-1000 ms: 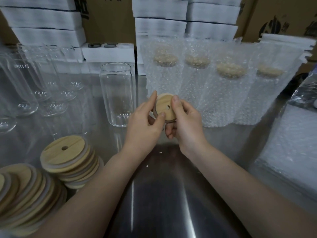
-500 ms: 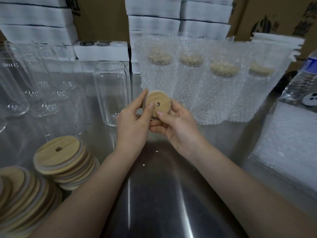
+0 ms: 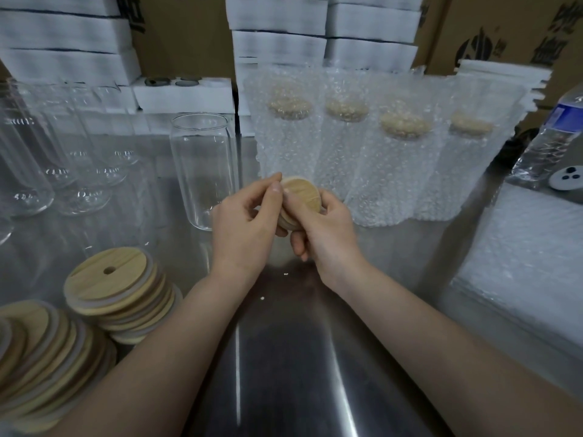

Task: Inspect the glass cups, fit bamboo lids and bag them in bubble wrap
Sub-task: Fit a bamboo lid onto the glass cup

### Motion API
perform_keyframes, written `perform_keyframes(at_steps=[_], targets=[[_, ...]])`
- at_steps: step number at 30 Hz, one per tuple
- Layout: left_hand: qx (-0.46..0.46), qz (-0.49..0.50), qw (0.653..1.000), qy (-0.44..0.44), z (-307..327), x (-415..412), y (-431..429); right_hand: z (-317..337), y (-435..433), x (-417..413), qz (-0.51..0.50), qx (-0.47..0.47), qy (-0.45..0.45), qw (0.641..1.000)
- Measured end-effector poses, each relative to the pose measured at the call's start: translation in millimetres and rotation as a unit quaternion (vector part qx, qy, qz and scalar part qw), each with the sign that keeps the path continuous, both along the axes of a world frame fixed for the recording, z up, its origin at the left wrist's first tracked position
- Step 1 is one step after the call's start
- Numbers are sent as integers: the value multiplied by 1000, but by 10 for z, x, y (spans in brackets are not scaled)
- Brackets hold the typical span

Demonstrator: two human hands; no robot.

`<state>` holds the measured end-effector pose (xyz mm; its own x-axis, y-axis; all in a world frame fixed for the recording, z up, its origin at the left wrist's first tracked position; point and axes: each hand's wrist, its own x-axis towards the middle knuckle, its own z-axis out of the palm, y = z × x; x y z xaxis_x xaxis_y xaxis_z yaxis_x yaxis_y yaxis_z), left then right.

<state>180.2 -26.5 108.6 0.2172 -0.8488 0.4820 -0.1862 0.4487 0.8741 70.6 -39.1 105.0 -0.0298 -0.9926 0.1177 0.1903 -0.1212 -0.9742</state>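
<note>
A round bamboo lid [image 3: 301, 195] is held tilted above the steel table between both hands. My left hand [image 3: 244, 227] pinches its left edge with thumb and fingertips; my right hand [image 3: 325, 230] cups it from the right and underneath. The lid's hole is hidden now. An empty clear glass cup [image 3: 202, 167] stands upright just left of my hands. Several lidded cups in bubble wrap bags [image 3: 391, 159] stand in a row behind my hands.
Two stacks of bamboo lids [image 3: 116, 288] lie at the near left. More bare glass cups [image 3: 38, 159] stand at the far left. White foam boxes [image 3: 277, 45] and cardboard cartons line the back. A water bottle [image 3: 555, 137] and a bubble wrap pile [image 3: 523, 257] sit at right.
The lid has been turned in my hands: its hole faced me before and is now out of sight. My left fingers have shifted up onto its rim.
</note>
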Motion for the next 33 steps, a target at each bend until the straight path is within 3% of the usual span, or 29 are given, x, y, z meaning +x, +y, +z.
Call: perform_keyframes(at_steps=[22, 29, 33], targets=[[21, 25, 995, -99, -14, 21, -27, 69, -41, 15, 20, 53, -36, 998], [40, -21, 994, -95, -21, 18, 26, 104, 8, 10, 58, 56, -94, 992], [45, -56, 997, -9, -21, 17, 28, 132, 60, 29, 91, 62, -134, 985]])
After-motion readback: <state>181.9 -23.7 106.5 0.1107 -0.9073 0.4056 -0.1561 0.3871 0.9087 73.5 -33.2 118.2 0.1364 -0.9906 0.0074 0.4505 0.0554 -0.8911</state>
